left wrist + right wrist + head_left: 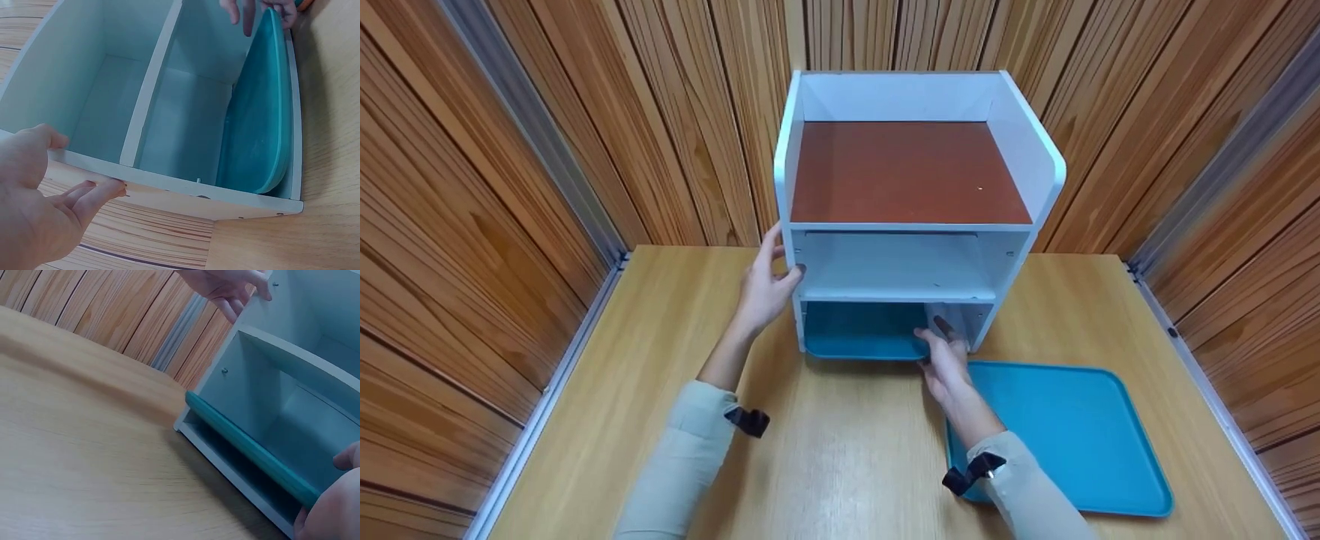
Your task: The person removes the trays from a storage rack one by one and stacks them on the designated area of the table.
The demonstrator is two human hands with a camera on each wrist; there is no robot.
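A small white shelf unit (885, 289) with a brown top board stands against the back wall. My left hand (767, 289) grips its left side panel, thumb on the front edge and fingers around the outside. In the lowest compartment lies a teal tray (862, 330), its front rim sticking out slightly. My right hand (946, 360) holds that tray by its front right corner. The right wrist view shows the tray's front edge (253, 453) raised above the compartment floor, with fingers under it and the thumb above.
A second teal tray (1072, 435) lies flat on the wooden table (825, 450), right of the shelf, partly under my right forearm. The middle compartment (896, 266) has a bare white board. Wood-patterned walls (675, 112) stand behind and on both sides.
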